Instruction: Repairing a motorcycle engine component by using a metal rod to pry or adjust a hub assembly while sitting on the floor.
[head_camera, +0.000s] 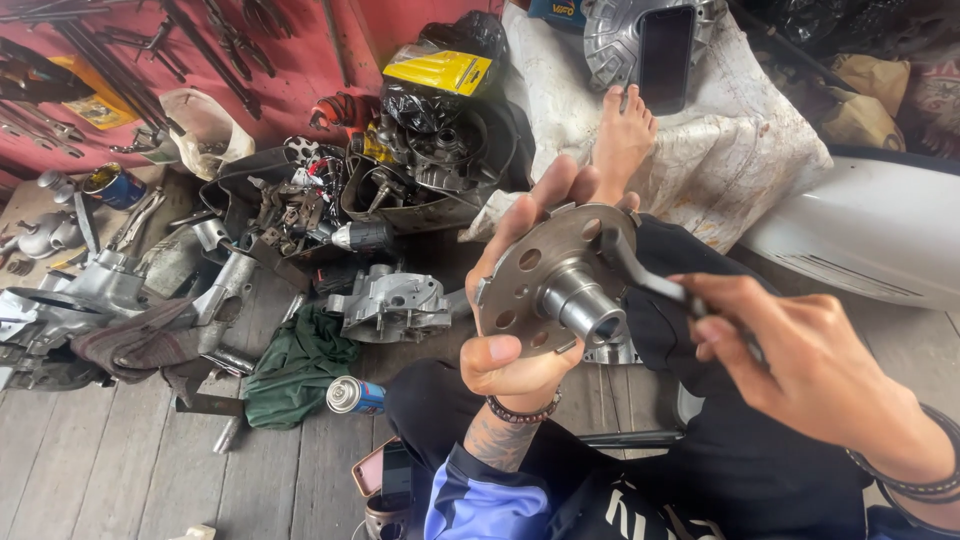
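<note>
Left hand (520, 300) holds a round metal disc (545, 285) up in front of the body, w/ holes around its face and a short hollow hub (585, 305) sticking out from the centre toward the camera. Grip of left hand is wrapped on the disc's rim: thumb pressed over the lower edge, fingers curled behind the top-left edge, so the disc sits tilted, face turned right and slightly up. Beaded bracelet (522, 410) on the left wrist, tattoo on the forearm just below.

Right hand (790, 345) comes in from the right, fingers pressed together around the handle of a flat metal wrench (645, 270). Wrench runs up-left from that grip; its far end lies on the disc's upper right face, beside the hub, touching the disc. So the disc is left of and just above the right hand, joined to it only via the wrench. Dark bands on the right wrist.

Person sits on a wooden plank floor (130, 460), legs in dark trousers, bare foot (622, 135) stretched out beyond the disc, resting by a white cloth sack (750, 150) w/ a phone (665, 55) lying on top.

On the floor to the left, well apart from the hands: grey engine casing (390, 300), green rag (300, 365), blue spray can (355, 395) lying on its side, pile of assorted metal parts, blue tin (112, 185). Tools hang on a red wall (300, 60) at the back. Second phone (385, 470) lies near the left knee. White panel (870, 230) at far right
</note>
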